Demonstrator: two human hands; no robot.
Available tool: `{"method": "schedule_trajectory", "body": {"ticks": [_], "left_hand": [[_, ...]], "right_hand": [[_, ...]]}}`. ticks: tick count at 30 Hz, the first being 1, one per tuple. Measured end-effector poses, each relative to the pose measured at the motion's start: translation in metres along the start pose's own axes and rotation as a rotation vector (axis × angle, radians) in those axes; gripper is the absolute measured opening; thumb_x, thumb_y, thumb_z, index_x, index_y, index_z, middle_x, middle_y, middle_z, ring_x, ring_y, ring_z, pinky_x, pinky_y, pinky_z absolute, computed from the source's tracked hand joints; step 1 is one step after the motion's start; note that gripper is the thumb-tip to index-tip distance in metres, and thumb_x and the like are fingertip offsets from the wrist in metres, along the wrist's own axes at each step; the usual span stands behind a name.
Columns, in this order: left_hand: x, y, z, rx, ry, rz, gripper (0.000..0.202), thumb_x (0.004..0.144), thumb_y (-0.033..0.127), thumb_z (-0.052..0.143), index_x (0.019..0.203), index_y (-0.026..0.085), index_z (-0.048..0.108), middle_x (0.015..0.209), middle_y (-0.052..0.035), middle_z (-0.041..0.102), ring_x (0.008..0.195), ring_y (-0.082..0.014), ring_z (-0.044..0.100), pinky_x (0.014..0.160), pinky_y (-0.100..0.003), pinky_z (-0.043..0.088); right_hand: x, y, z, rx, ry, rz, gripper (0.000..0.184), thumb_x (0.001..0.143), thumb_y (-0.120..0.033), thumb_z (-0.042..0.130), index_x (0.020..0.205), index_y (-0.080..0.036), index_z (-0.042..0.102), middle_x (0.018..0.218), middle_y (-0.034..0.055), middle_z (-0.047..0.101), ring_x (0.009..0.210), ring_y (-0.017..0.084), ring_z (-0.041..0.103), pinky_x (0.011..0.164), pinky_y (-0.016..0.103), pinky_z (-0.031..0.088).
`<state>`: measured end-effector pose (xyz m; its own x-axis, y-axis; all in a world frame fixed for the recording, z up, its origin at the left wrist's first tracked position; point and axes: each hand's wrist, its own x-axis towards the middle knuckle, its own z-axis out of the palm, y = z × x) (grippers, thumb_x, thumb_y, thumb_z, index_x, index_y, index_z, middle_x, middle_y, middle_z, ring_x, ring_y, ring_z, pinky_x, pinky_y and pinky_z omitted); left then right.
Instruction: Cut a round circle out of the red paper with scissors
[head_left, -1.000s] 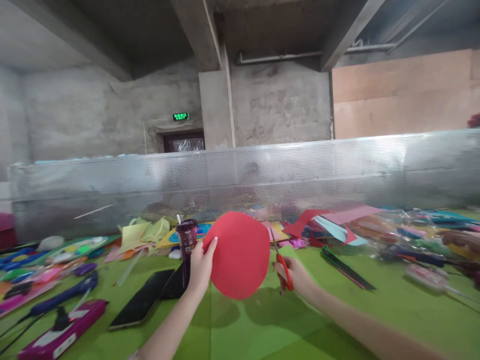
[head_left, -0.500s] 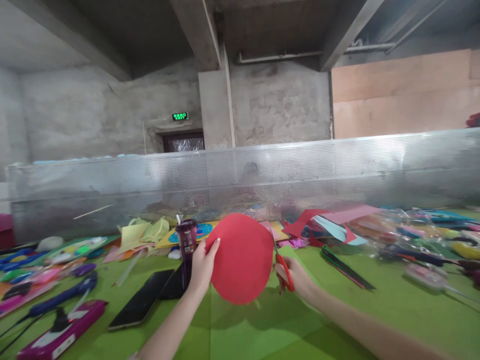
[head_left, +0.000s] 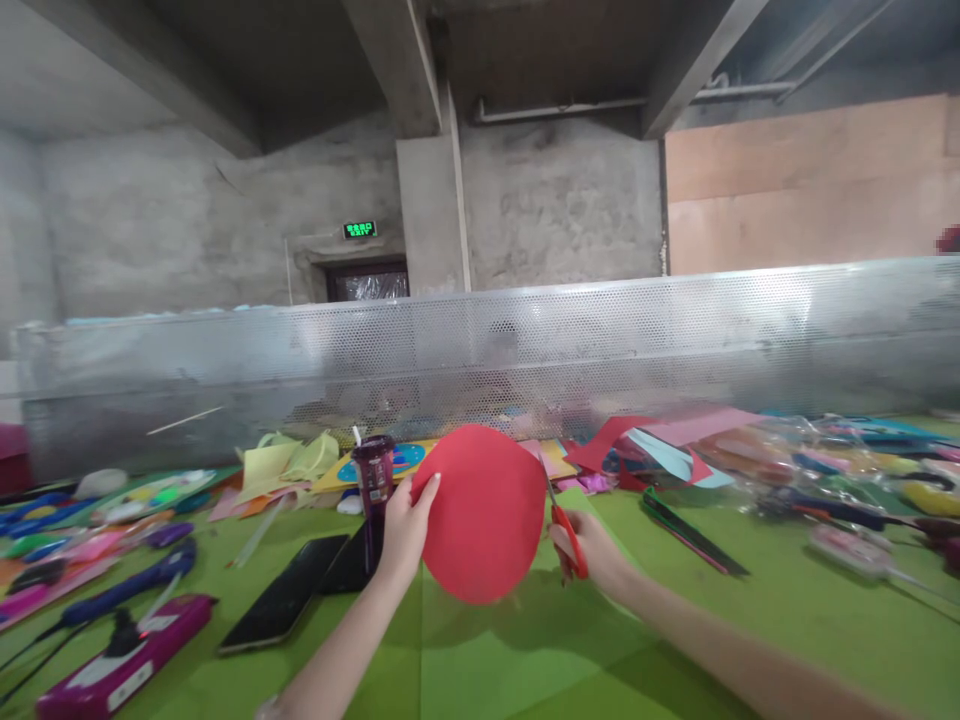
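My left hand (head_left: pixel 403 534) is closed on the left edge of a round red paper disc (head_left: pixel 484 515), holding it upright above the green table (head_left: pixel 570 650). My right hand (head_left: pixel 592 553) grips red-handled scissors (head_left: pixel 562 520), whose blades point up at the disc's right edge. Both forearms reach in from the bottom of the view.
A dark purple cup with a straw (head_left: pixel 373 475) and a black phone (head_left: pixel 285 605) lie left of my left hand. Coloured paper scraps (head_left: pixel 652 450), packets (head_left: pixel 840 480) and a purple box (head_left: pixel 120 670) crowd the table. A perforated metal screen (head_left: pixel 525 350) runs along the far edge.
The red disc has shifted slightly right toward the scissors and turned a little in my left hand; the scissor blades now meet its right edge. Both hands stay nearly in place.
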<state>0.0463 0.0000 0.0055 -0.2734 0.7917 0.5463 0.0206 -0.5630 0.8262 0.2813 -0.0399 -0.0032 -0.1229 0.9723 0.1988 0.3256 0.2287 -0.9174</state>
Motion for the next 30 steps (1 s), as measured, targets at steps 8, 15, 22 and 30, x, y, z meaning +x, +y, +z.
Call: {"method": "schedule_trajectory", "body": {"ticks": [8,15,22,30], "left_hand": [[0.000,0.000,-0.001,-0.003,0.033,0.042,0.038,0.071,0.046,0.058,0.094,0.015,0.060,0.096,-0.0092,0.065,0.090,-0.0244,0.059,0.080,-0.034,0.044],[0.004,-0.008,-0.005,0.036,0.060,0.046,0.039,0.071,0.047,0.057,0.093,0.015,0.061,0.094,-0.0085,0.066,0.090,-0.0231,0.059,0.081,-0.032,0.043],[0.010,-0.018,-0.010,0.088,0.103,-0.015,0.044,0.066,0.050,0.059,0.090,0.013,0.062,0.089,-0.0089,0.066,0.086,-0.0232,0.060,0.078,-0.033,0.044],[0.000,-0.010,-0.019,-0.148,-0.228,-0.287,0.039,0.061,0.033,0.069,0.095,0.015,0.063,0.098,-0.0125,0.066,0.086,-0.0255,0.062,0.076,-0.037,0.048]], "right_hand": [[0.007,0.003,-0.009,-0.118,0.014,-0.058,0.015,0.072,-0.022,0.042,0.057,-0.020,0.039,0.035,-0.0070,0.043,0.032,0.009,0.045,0.036,0.019,0.035],[0.021,0.001,-0.034,-0.394,0.129,-0.288,0.023,0.069,-0.020,0.052,0.050,-0.019,0.039,0.041,-0.0041,0.041,0.039,0.008,0.037,0.040,0.022,0.028],[0.027,-0.005,-0.039,-0.450,0.304,-0.211,0.018,0.072,-0.024,0.053,0.056,-0.017,0.050,0.048,0.0006,0.050,0.043,0.011,0.045,0.044,0.023,0.033],[0.030,0.004,-0.018,-0.352,0.410,-0.181,0.006,0.071,-0.022,0.056,0.069,-0.018,0.053,0.071,0.0070,0.062,0.071,0.018,0.057,0.062,0.026,0.041]]}}
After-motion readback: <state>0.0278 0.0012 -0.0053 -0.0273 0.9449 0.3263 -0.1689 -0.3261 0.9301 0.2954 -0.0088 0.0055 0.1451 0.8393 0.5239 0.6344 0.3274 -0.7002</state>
